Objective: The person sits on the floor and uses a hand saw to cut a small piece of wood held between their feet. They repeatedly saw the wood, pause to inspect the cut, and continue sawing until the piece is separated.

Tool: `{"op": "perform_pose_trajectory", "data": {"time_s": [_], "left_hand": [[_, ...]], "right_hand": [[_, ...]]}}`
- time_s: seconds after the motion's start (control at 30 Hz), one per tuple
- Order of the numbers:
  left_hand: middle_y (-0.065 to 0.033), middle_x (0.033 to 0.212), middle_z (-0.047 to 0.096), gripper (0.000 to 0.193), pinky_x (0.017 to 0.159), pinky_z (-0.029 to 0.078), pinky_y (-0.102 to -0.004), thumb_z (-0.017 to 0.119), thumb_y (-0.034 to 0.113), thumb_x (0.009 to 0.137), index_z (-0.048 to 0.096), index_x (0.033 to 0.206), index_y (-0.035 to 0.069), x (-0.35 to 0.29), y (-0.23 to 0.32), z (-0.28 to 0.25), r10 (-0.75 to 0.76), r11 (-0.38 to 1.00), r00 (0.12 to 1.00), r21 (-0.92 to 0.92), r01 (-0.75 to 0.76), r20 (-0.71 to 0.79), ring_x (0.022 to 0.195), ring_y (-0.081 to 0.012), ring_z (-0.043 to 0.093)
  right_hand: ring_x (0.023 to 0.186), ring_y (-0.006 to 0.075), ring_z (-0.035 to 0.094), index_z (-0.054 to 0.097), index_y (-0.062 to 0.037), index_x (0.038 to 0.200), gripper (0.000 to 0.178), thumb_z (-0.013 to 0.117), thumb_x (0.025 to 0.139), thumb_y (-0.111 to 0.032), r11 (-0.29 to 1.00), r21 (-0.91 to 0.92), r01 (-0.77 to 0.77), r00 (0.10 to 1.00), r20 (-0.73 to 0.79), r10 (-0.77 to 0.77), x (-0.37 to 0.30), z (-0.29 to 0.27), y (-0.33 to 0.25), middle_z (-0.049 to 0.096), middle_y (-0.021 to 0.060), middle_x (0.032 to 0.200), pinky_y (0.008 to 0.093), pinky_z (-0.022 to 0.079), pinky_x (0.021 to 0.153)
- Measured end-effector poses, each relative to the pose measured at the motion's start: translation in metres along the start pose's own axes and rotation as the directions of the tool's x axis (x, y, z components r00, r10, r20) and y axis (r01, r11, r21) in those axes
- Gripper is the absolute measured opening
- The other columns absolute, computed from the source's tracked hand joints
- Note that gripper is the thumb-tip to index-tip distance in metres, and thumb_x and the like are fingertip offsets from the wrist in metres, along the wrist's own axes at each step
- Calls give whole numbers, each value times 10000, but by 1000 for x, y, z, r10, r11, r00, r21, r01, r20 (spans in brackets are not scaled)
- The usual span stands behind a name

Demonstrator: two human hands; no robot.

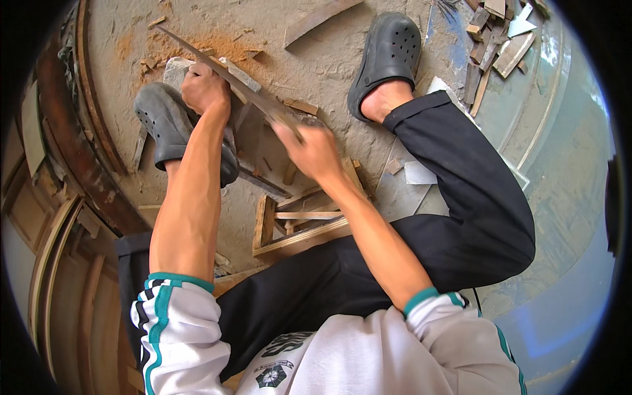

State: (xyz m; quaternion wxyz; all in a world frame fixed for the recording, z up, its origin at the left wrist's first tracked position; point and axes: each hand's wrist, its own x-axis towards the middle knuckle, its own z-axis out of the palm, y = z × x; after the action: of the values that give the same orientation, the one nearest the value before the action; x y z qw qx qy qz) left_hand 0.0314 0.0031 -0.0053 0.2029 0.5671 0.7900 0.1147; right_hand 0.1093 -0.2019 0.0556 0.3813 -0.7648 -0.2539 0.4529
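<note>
My right hand point(311, 153) is closed around the near end of a handsaw, slightly smeared by motion. The saw's long blade point(227, 76) slants up and left, past my left hand, toward a patch of orange sawdust point(230, 49). My left hand point(206, 90) is closed, knuckles up, on a pale block point(176, 70) beside my left shoe point(161, 118). Another pale piece point(241, 75) shows across the blade; I cannot tell whether the two are joined. My fingertips and the saw's handle are mostly hidden.
A wooden frame-like box point(299, 243) stands between my legs. My right shoe point(390, 56) rests on the floor at the upper right. Wood offcuts point(490, 49) are heaped beyond it, and a loose plank point(322, 21) lies at the top. Curved-looking boards point(72, 131) line the left side.
</note>
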Motion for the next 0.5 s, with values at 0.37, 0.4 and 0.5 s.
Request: {"op": "perform_pose_trajectory", "data": {"time_s": [0.37, 0.4, 0.5], "left_hand": [[-251, 780, 672, 418, 706, 495, -495, 544, 379, 853, 712, 778, 3, 1, -4, 4, -60, 998, 998, -36, 60, -20, 759, -450, 647], [-252, 780, 674, 417, 697, 498, -492, 554, 383, 842, 718, 786, 3, -1, -1, 4, 11, 1000, 999, 26, -10, -32, 748, -455, 646], [-267, 788, 672, 418, 698, 496, -501, 536, 371, 851, 723, 788, 1, -9, 2, -1, 76, 997, 997, 19, -76, -5, 746, -462, 645]], "right_hand": [[514, 366, 627, 687, 15, 680, 684, 558, 898, -620, 999, -36, -39, 999, -17, 38, 6, 13, 12, 576, 246, 554, 456, 469, 514], [502, 367, 613, 676, 19, 663, 692, 559, 896, -622, 999, 50, -4, 997, -80, 8, -11, 3, 13, 570, 248, 550, 460, 462, 509], [538, 368, 621, 699, 36, 771, 670, 555, 912, -603, 999, 33, -43, 999, -27, 44, 10, 9, -5, 582, 254, 597, 434, 473, 541]]}}
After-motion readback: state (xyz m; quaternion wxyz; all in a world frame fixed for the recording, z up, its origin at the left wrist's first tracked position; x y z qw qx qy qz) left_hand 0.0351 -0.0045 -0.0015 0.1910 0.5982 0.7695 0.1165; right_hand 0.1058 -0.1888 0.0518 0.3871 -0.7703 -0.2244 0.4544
